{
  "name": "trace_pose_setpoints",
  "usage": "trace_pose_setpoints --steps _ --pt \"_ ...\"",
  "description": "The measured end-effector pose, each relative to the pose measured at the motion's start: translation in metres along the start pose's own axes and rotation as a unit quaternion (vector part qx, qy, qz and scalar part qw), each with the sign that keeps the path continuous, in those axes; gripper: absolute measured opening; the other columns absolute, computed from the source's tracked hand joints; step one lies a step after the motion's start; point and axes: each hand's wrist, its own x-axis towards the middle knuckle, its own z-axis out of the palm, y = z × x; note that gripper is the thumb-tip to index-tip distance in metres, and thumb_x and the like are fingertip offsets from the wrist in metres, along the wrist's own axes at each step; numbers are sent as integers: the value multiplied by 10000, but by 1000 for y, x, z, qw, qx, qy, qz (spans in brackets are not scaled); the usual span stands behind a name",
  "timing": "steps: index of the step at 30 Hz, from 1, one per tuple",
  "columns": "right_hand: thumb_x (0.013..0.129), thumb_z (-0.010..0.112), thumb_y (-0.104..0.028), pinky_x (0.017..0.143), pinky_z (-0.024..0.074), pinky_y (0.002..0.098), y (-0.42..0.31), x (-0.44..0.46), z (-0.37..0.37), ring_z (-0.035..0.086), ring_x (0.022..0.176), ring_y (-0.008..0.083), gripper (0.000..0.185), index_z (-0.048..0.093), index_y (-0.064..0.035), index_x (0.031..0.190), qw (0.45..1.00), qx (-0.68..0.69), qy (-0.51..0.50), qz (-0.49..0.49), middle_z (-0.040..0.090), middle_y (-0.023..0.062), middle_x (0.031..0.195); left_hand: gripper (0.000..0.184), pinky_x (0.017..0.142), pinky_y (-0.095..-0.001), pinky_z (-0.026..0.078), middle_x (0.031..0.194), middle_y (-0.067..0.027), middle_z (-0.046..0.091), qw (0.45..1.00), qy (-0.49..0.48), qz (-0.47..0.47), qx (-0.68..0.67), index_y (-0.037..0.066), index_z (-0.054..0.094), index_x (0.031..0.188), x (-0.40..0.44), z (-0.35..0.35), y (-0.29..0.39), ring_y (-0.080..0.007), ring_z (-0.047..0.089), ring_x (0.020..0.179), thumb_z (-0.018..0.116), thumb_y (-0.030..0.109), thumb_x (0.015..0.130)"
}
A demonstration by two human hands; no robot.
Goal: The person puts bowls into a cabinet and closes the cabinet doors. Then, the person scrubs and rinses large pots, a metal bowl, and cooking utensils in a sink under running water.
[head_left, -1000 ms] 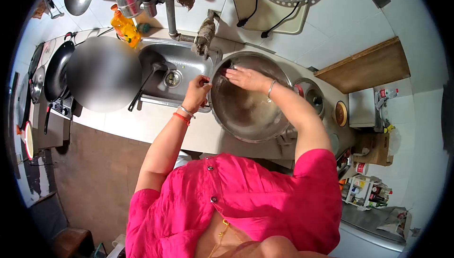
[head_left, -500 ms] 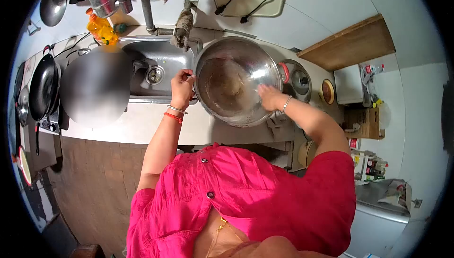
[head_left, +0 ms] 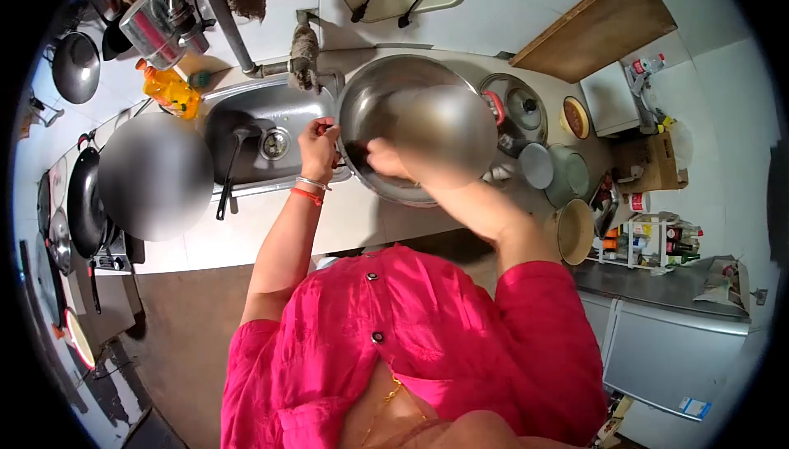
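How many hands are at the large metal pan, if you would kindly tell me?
2: the left hand at the edge of the pan beside the sink, the right hand, blurred, over its inside.

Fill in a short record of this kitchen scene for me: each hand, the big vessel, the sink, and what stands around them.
left hand: gripping the left edge of a wide round steel pan
right hand: inside that pan, fingers blurred
pan contents: cannot tell, partly blurred
sink: rectangular steel sink, left of the pan
in sink: black long-handled utensil, handle over the front edge
behind sink: orange plastic bottle
right of pan: round lid with black knob
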Motion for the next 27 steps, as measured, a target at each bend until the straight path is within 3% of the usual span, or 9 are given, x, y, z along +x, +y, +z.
trace_pose_setpoints --steps 3,8,11,15,18,19,22,23,27 --pt "865 490 -163 811 441 375 18 -25 -22 574 925 279 260 595 7 1031 954 229 173 -89 615 163 977 149 321 -241 289 706 -21 546 999 -38 -6 6 -3 552 969 -2 -3 5 -78 405 383 586 55 836" --pt "854 546 -152 752 470 394 12 -36 -36 598 856 244 197 617 -16 977 942 19 297 -155 635 115 951 130 306 -254 283 712 -30 551 998 -53 -15 -2 7 540 967 -1 -4 6 -85 402 362 572 63 855" --pt "842 524 -116 768 468 406 10 -35 -38 594 861 285 192 614 -17 979 888 -241 332 -208 621 150 966 116 310 -243 275 667 -16 541 998 -60 -19 0 19 537 958 0 -6 5 -76 376 355 574 87 871" --pt "855 504 -167 872 421 440 58 3 -24 541 975 323 279 567 -9 1076 913 -135 326 -206 574 181 1059 125 302 -241 266 657 -13 542 998 -58 -3 24 13 539 961 -2 -4 6 -72 374 347 576 86 867" --pt "870 484 -204 897 399 458 46 0 -6 534 992 326 266 595 -32 1040 906 -262 302 -141 577 171 1064 128 301 -242 274 661 -15 547 998 -65 0 25 13 543 965 -2 -6 7 -72 382 348 577 89 868" --pt "887 469 -233 889 398 468 25 -18 -11 539 967 331 262 609 -46 1007 889 -202 366 -189 586 160 1045 135 301 -245 282 666 -14 550 998 -60 -14 20 11 544 972 -6 -4 11 -70 384 350 576 90 868" --pt "928 439 -313 834 434 406 58 4 -32 545 937 273 315 578 -52 1037 929 -286 159 -173 590 132 998 149 302 -247 287 672 -13 552 998 -61 14 26 11 541 984 -1 -5 5 -70 386 351 578 96 868" --pt "920 479 -363 821 458 343 111 49 -16 557 947 223 367 562 -60 1108 967 -146 141 -157 595 96 1014 151 306 -244 290 674 -11 550 998 -62 4 26 11 538 988 -2 -5 6 -71 386 354 575 98 871" --pt "888 516 -284 825 454 352 83 -4 -60 558 943 208 312 569 -48 1086 942 -76 283 -166 593 88 1017 151 307 -238 287 663 -18 539 998 -63 -2 27 4 534 986 -2 -5 7 -79 403 354 576 94 871"
